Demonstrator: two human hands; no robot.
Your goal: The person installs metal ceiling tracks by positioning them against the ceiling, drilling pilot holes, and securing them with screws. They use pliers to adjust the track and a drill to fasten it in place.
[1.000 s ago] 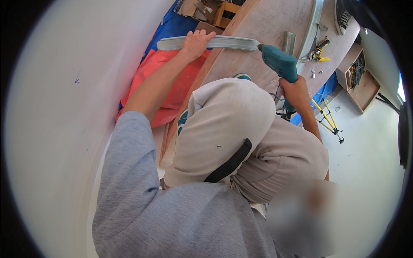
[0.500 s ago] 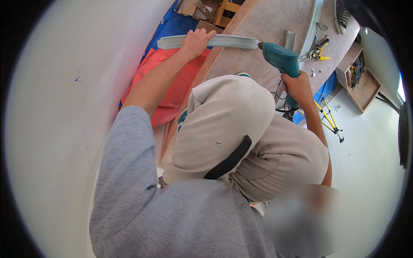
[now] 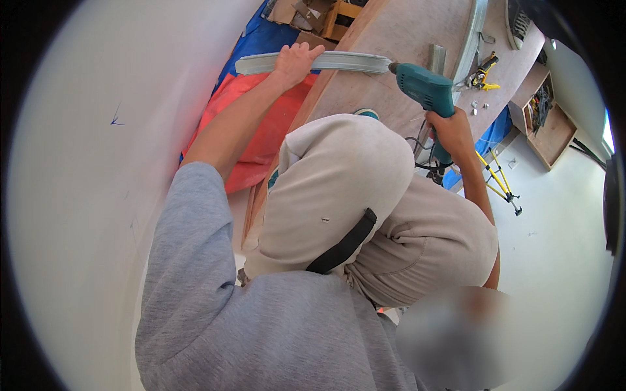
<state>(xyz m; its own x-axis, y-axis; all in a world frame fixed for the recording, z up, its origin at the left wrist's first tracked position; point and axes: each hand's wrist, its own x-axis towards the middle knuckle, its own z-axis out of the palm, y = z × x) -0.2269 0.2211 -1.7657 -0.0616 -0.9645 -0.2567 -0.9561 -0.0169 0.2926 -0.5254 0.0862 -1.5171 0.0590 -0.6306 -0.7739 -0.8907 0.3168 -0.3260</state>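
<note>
My left hand (image 3: pixel 297 62) is closed around a long grey metal strip (image 3: pixel 352 62) and holds it across the edge of a wooden board (image 3: pixel 398 29). My right hand (image 3: pixel 451 133) grips the handle of a teal power drill (image 3: pixel 422 88). The drill's bit touches the right end of the strip. My raised knee in beige trousers (image 3: pixel 339 182) fills the middle of the view and hides the board's near part. A black cord hangs below the drill.
A white wall (image 3: pixel 78 195) runs along the left. An orange-red bag (image 3: pixel 261 130) and a blue tarp (image 3: pixel 257 42) lie beyond it. On the board are a yellow-handled tool (image 3: pixel 486 72) and another metal channel (image 3: pixel 473 32). A wooden box (image 3: pixel 551 127) and yellow-handled cutters (image 3: pixel 499 186) are on the floor.
Both hands keep their grips and places. Only my knee and the view shift slightly.
</note>
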